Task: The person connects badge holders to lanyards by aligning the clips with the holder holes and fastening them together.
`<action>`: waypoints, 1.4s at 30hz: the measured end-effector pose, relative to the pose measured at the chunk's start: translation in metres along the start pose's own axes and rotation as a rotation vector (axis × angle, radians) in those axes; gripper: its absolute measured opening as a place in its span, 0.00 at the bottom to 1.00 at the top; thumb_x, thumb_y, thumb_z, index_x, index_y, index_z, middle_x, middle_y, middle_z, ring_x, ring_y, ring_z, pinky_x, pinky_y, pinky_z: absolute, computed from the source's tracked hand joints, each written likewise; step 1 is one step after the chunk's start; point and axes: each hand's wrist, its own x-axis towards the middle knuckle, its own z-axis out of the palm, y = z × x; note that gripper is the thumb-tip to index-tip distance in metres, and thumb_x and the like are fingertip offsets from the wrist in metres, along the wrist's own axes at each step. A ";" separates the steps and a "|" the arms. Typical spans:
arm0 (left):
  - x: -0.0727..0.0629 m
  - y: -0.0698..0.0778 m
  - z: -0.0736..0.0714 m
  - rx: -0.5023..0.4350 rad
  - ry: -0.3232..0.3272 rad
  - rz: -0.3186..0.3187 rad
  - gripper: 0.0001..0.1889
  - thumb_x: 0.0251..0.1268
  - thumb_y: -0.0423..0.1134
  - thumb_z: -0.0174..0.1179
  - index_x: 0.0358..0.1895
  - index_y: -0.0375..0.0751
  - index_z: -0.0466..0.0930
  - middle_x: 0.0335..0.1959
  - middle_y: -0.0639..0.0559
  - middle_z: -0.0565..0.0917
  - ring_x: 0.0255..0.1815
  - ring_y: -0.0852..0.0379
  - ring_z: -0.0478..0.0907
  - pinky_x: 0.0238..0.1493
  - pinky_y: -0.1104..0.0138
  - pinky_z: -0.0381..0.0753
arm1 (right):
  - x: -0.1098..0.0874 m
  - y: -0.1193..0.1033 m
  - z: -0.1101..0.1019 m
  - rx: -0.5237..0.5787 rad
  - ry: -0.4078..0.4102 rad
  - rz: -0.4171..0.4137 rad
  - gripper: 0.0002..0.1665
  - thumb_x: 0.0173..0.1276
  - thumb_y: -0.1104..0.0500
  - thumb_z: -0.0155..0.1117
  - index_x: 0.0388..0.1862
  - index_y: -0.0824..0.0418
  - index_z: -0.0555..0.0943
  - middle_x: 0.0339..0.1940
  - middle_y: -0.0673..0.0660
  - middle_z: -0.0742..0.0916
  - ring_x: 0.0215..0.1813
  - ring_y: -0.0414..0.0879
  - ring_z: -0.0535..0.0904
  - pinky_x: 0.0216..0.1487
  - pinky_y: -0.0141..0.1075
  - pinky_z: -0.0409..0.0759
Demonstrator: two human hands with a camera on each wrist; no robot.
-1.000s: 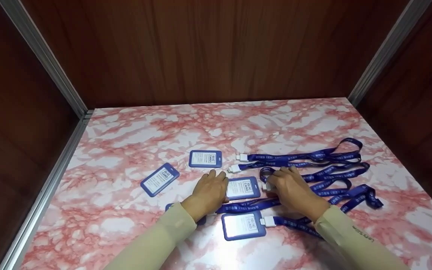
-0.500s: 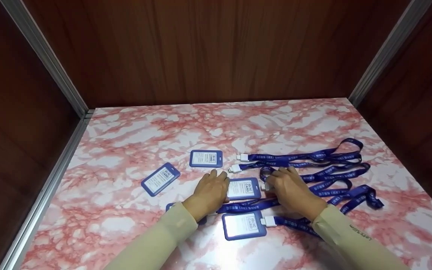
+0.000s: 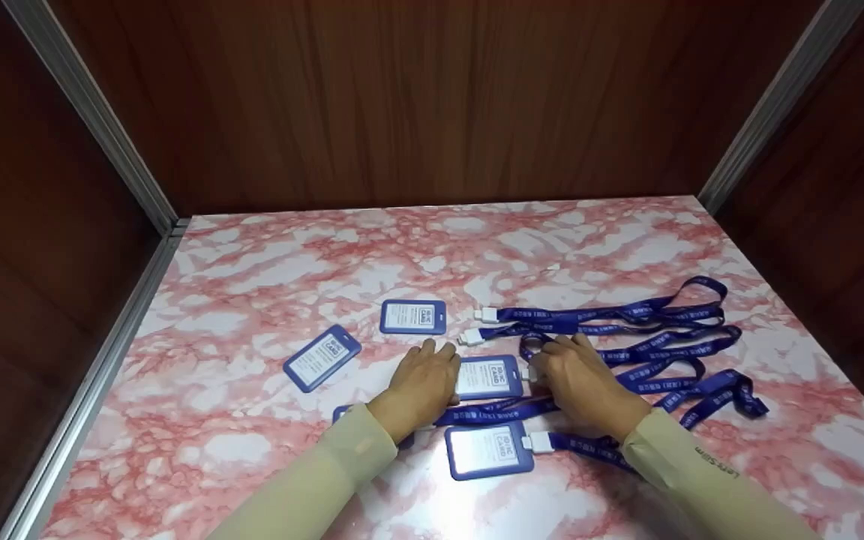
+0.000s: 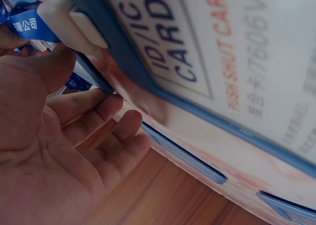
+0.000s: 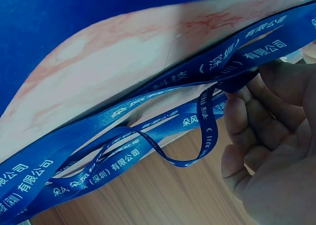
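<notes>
In the head view my left hand (image 3: 418, 382) pinches the left end of a blue-framed ID card holder (image 3: 490, 376) lying flat mid-table. At that holder's slotted right end is a small white clip (image 3: 531, 373) on a blue lanyard. My right hand (image 3: 586, 382) grips this lanyard just behind the clip; in the right wrist view its thumb and fingers close on the blue strap (image 5: 237, 82). Nearer me lies a second card holder (image 3: 488, 451) joined to the white clip (image 3: 544, 442) of its own lanyard. Another holder (image 3: 340, 412) is mostly hidden under my left wrist.
Two loose card holders (image 3: 412, 316) (image 3: 322, 358) lie to the left and behind my left hand. Several blue lanyards (image 3: 604, 312) stretch across the right side, white clips facing left. Dark wood panels (image 3: 432, 105) enclose the marbled table (image 3: 289, 255) at the back and sides.
Almost nothing moves. The white clip by my right hand shows slightly closer to the slot of the middle card holder; both hands keep their grip, and the view shifts a little.
</notes>
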 end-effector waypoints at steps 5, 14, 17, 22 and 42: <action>0.000 0.000 0.000 0.002 0.020 0.006 0.24 0.62 0.51 0.71 0.55 0.38 0.82 0.54 0.50 0.80 0.50 0.48 0.73 0.54 0.56 0.77 | 0.000 0.000 0.002 0.002 0.011 -0.019 0.36 0.26 0.41 0.91 0.31 0.56 0.81 0.33 0.50 0.81 0.45 0.56 0.80 0.53 0.57 0.76; 0.000 0.000 0.001 0.013 0.036 0.005 0.25 0.62 0.51 0.71 0.56 0.38 0.82 0.53 0.49 0.80 0.52 0.47 0.74 0.56 0.55 0.77 | 0.001 0.000 0.004 0.010 0.061 -0.075 0.35 0.25 0.41 0.90 0.28 0.55 0.80 0.29 0.48 0.79 0.39 0.53 0.77 0.43 0.48 0.71; 0.001 0.001 0.001 0.009 0.028 -0.001 0.25 0.62 0.51 0.71 0.57 0.38 0.82 0.54 0.49 0.80 0.53 0.46 0.74 0.56 0.54 0.77 | 0.002 0.000 0.005 0.016 0.056 -0.079 0.33 0.25 0.44 0.90 0.27 0.55 0.79 0.27 0.48 0.78 0.38 0.53 0.77 0.42 0.47 0.71; 0.001 0.002 0.002 0.010 0.030 -0.003 0.25 0.62 0.50 0.72 0.56 0.38 0.82 0.52 0.49 0.80 0.52 0.47 0.74 0.55 0.55 0.77 | 0.003 -0.001 0.007 0.016 0.065 -0.086 0.30 0.27 0.48 0.88 0.27 0.55 0.79 0.28 0.49 0.79 0.38 0.54 0.78 0.41 0.47 0.72; 0.002 0.003 0.005 0.044 0.073 0.006 0.23 0.59 0.52 0.73 0.50 0.39 0.84 0.47 0.51 0.80 0.47 0.49 0.75 0.49 0.59 0.77 | 0.004 -0.003 0.012 0.014 0.115 -0.121 0.33 0.21 0.47 0.90 0.25 0.56 0.78 0.28 0.50 0.78 0.35 0.53 0.75 0.40 0.46 0.71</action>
